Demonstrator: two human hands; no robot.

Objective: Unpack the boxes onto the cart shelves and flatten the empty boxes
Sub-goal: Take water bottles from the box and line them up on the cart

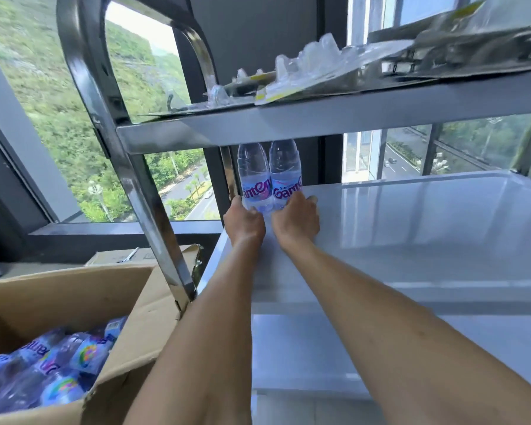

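Head view, near to far, middle shelf [411,228] of steel cart as landmark.

Nearest, left of and below shelf: open cardboard box [74,289], corrugated, flap edge torn; packed with more bottles [59,360] lying on their sides, glossy clear plastic, purple-pink labels. Well stocked; unpacking judged early.

Both forearms reaching across shelf toward its far left corner. Left hand [244,223] clamped round base of left bottle [253,176]; right hand [296,220] clamped round base of right bottle [285,176]. Fingers curled on lower bodies, thumbs not clearly seen. Bottles upright, touching each other, seemingly set on shelf, tight against rear post. Low grip judged to keep tall, thin-walled bottles steady; corner start judged to leave room for rows.

Shelf surface: smooth, pale, reflective, raised lip at far edge.

Above shelf: top shelf [319,118], metal, carrying flattened cardboard and clear moulded blister packaging [307,61].

Left of shelf: polished tubular handle frame [105,102].
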